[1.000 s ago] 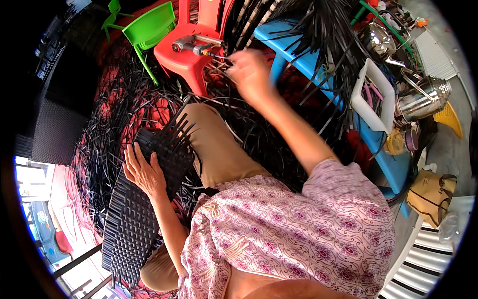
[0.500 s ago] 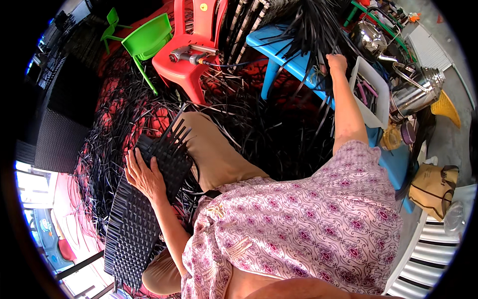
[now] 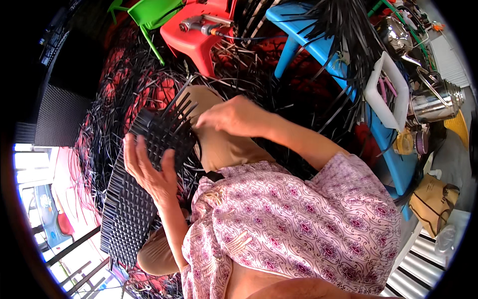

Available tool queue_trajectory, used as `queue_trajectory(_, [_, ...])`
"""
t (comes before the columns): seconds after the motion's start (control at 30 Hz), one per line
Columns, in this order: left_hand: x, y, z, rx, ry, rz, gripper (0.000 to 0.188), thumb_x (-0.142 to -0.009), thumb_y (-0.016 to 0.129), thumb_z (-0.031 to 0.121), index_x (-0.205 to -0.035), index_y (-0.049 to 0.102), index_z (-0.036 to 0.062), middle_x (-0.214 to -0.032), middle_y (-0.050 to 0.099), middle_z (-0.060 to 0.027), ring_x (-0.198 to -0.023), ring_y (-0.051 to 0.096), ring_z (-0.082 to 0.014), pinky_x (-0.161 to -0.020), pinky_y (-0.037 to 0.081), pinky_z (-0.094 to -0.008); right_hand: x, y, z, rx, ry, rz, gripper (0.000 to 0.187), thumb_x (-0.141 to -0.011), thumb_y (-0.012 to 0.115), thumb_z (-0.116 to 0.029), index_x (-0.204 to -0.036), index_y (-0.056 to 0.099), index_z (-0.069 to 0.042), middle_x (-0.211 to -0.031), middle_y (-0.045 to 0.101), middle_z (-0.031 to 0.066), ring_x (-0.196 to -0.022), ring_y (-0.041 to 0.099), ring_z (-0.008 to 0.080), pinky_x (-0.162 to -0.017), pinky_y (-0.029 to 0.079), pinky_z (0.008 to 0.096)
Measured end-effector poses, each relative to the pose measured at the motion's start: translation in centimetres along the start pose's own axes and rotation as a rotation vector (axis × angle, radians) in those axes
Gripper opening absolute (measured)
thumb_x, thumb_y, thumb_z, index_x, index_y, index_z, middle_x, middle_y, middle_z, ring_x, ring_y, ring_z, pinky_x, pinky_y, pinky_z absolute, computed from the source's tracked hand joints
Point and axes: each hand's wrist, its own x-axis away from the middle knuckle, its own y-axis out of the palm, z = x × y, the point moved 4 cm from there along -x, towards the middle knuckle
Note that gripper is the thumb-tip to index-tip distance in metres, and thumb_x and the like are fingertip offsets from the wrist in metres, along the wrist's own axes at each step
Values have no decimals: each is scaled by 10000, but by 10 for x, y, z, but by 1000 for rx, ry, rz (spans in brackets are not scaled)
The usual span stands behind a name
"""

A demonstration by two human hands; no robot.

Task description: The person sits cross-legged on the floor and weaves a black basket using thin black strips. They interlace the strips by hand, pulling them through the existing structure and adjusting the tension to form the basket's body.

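While I sit among the loose black strips (image 3: 124,89) on the ground, my left hand (image 3: 149,172) lies flat on the woven black panel (image 3: 134,199) across my lap, fingers spread and palm pressed to the weave. The panel runs from my knee down toward the lower left, and its upper end has unwoven strip ends (image 3: 181,107) sticking out like comb teeth.

My right hand (image 3: 231,117) is at that upper end, right beside the free ends, fingers curled and bunched together. It seems to pinch one strip there, but I cannot tell for sure, the fingertips are hidden under the knuckles. The two hands are near each other, left one lower on the panel, right one at its top corner.

My tan trousers (image 3: 224,144) show under the right hand, and my pink patterned sleeve (image 3: 318,219) fills the lower middle.

Around me: a red plastic chair (image 3: 199,35) at the top with a power tool (image 3: 199,24) lying on its seat, a green chair (image 3: 149,12) just left of it, a blue plastic table (image 3: 308,30) to the right with a bundle of black strips hanging over it. A white cutting board (image 3: 386,92) leans at the table's side, a steel kettle (image 3: 435,102) stands further right, and a brown bag (image 3: 433,202) sits below that.
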Motion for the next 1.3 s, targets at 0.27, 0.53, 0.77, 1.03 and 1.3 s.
queue_trajectory(0.27, [-7,27,29,95,107,-502,253,-900,664,147,-1144,654,80,-806,673,-84,-608,634,-250,-542,489,-355,8,28,-8,27,56,27,159,-882,618,-149,-1022,689,-128,-878,715,95,-779,701,278,-678,556,376])
queue_trajectory(0.53, [-23,-4,-40,-50,-81,-401,149,-931,605,137,-1009,683,38,-838,681,-137,-740,663,-333,-663,509,-401,60,10,41,-162,386,32,222,-984,574,-263,-1046,674,-75,-719,700,78,-616,686,236,-596,531,353])
queue_trajectory(0.77, [-43,18,23,-7,122,-413,394,-863,611,68,-1255,570,48,-1197,590,-123,-1153,528,-314,-1039,372,-441,27,26,19,50,299,-57,192,-978,550,-201,-1057,645,-55,-713,679,104,-642,675,282,-590,516,385])
queue_trajectory(1.03, [-14,46,37,156,62,-695,163,-916,582,112,-1056,645,58,-858,593,-100,-782,592,-313,-734,475,-414,19,46,6,-173,289,-89,216,-871,631,-185,-1066,646,-94,-826,671,197,-774,662,385,-708,517,480])
queue_trajectory(1.3, [-11,35,-42,-111,-108,-244,104,-958,572,119,-938,661,70,-828,639,-89,-748,642,-272,-662,507,-368,72,43,69,-555,620,25,224,-983,564,-209,-993,712,-42,-716,667,35,-610,598,88,-553,482,255])
